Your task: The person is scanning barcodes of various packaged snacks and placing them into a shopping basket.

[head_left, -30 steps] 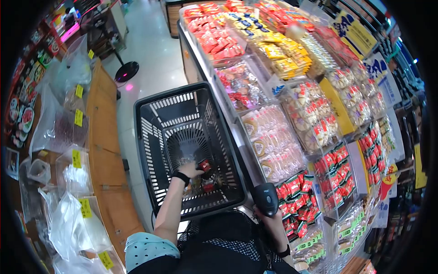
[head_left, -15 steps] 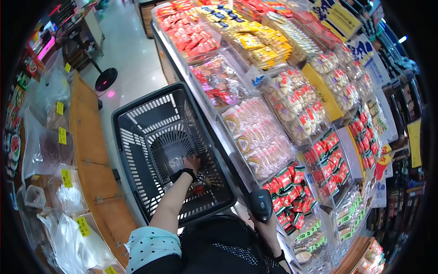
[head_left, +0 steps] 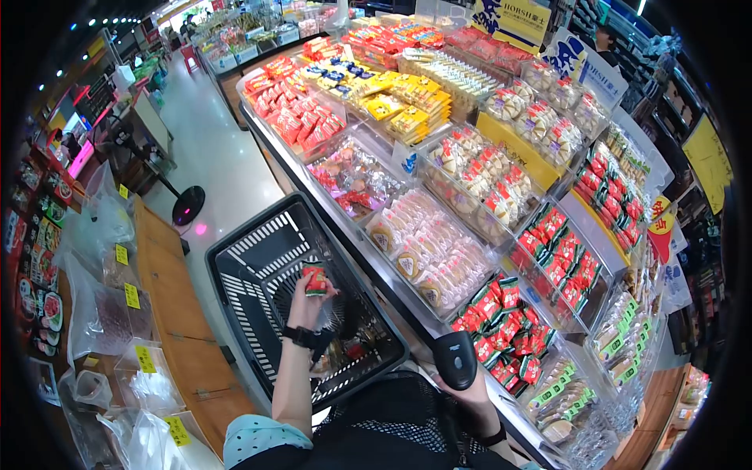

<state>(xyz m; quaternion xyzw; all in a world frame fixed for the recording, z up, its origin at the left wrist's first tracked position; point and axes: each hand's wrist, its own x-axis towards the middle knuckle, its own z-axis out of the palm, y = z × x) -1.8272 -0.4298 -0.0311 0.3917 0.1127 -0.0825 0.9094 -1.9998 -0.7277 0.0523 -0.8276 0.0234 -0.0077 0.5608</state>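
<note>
My left hand (head_left: 304, 308), with a black band at the wrist, is closed on a small red and green snack packet (head_left: 315, 279). It holds the packet up above the inside of a dark grey shopping basket (head_left: 362, 283). At the basket's bottom lie a few packaged items (head_left: 354, 350), partly hidden and too small to name. A black handheld barcode scanner (head_left: 454, 360) is gripped in my right hand (head_left: 471, 392), near the display's front edge. Similar red and green packets (head_left: 505, 321) fill a clear bin just beyond the scanner.
Clear bins of wrapped snacks cover the sloping display (head_left: 376, 262) on the right. On the left is a wooden cabinet (head_left: 176, 313) topped with clear containers and yellow price tags (head_left: 146, 359). A round black stand base (head_left: 188, 205) rests on the aisle floor (head_left: 235, 160).
My left hand has risen out of the basket, and a red and green packet now shows in it. The view has tilted up. The scanner stays in my right hand.
</note>
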